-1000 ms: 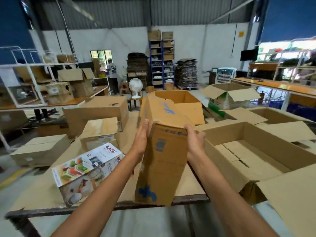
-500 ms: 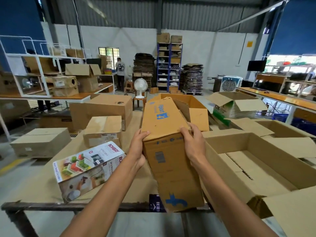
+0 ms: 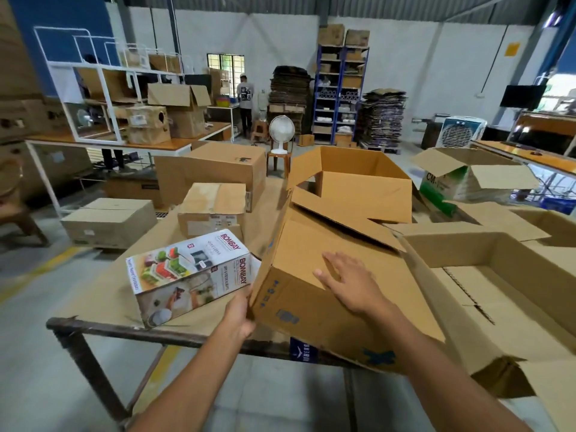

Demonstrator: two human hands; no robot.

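Honestly, only partway: got cardboard carton [image 3: 311, 310] popped open, tilted on worktop [image 3: 103, 304] beside Bombay box [image 3: 187, 272]. Gripping its corner with left hand [image 3: 240, 316] fingers curled, pressing right hand [image 3: 352, 285] flat on top. Flaps unfolded, Bombay box not in yet.

Carton [image 3: 389, 294]: upright before, now opened and tilted.
Right hand [image 3: 349, 285]: my fingers [image 3: 335, 265] moved onto its top.
Left hand [image 3: 238, 313]: dropped to its corner.

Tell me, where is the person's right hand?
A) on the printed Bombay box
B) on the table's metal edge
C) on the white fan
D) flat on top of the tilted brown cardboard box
D: the right hand lies with its fingers spread on the upper panel of the cardboard box, while the left hand grips that box's near corner.
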